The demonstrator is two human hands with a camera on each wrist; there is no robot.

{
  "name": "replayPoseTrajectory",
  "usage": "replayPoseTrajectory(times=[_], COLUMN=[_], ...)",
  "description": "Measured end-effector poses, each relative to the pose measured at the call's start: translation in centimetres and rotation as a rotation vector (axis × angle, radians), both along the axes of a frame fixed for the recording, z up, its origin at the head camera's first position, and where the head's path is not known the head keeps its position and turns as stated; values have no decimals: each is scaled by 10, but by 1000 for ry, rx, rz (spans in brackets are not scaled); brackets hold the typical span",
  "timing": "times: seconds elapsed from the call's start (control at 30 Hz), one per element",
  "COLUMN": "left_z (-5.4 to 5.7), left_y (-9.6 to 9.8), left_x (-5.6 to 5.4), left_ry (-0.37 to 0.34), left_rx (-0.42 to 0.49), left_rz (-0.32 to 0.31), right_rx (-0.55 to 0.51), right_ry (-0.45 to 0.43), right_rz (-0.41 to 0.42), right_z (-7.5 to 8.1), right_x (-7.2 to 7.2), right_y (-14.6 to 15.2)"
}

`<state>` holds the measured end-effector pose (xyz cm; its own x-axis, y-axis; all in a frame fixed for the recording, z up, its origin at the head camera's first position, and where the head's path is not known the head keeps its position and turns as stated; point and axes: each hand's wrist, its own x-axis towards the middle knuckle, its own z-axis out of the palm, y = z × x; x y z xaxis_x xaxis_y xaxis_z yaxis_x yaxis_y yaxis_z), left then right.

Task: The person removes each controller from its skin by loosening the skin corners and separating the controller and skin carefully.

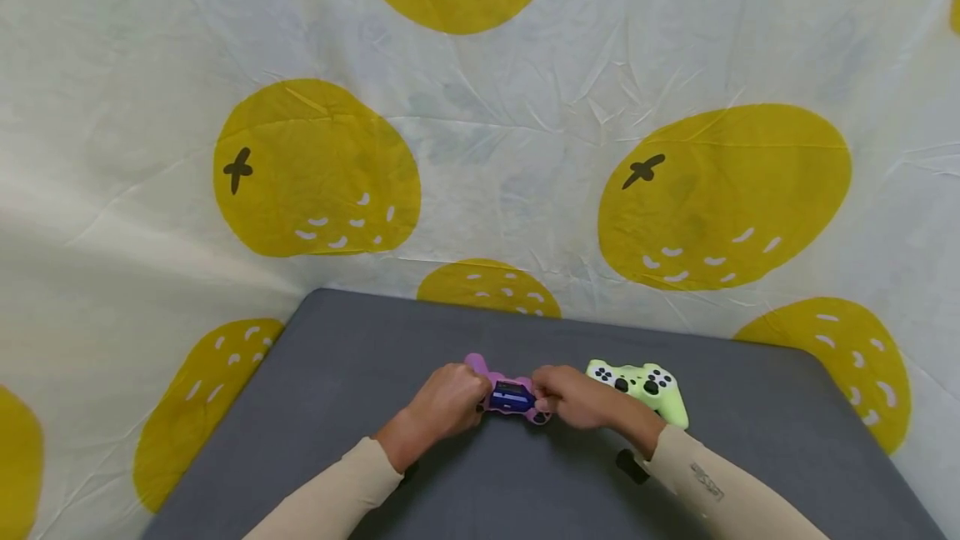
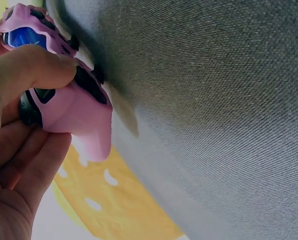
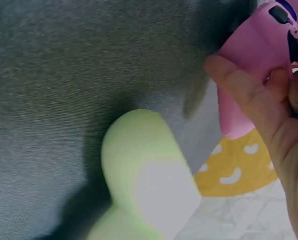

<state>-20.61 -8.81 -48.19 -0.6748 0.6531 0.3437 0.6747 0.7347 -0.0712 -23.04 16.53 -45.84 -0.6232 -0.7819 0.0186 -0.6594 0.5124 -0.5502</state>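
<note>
Both hands hold a dark blue game controller (image 1: 512, 397) in a soft pink controller cover (image 2: 88, 112), close over the grey table. My left hand (image 1: 448, 401) grips the cover's left end. In the left wrist view, its thumb lies over the cover's edge by the black buttons and its fingers curl behind. My right hand (image 1: 573, 397) pinches the cover's right end. In the right wrist view, one finger reaches along the pink grip (image 3: 249, 55) and the others curl at the cover's edge. Blue controller surface shows between the hands; the hands hide both ends.
A pale green game controller (image 1: 672, 408) lies on the table just right of my right hand, partly behind the forearm. The grey table (image 1: 360, 340) ends at a white cloth backdrop (image 1: 510, 182) with yellow fruit prints. A small black object (image 1: 632, 467) shows beside the right sleeve.
</note>
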Motion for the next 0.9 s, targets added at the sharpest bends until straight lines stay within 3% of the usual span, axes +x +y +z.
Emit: replayPoseTrajectory(times=[0.43, 0.67, 0.9], left_z=[7, 10, 13], left_y=[-3, -3, 3], left_x=[-3, -4, -6], left_ry=[-82, -79, -69], left_rx=[1, -35, -87], left_rz=[1, 1, -5], right_rx=[-100, -126, -294], right_ry=[25, -52, -21], right_rz=[-46, -109, -191], right_z=[-16, -22, -27], right_x=[1, 2, 6], right_y=[21, 26, 25])
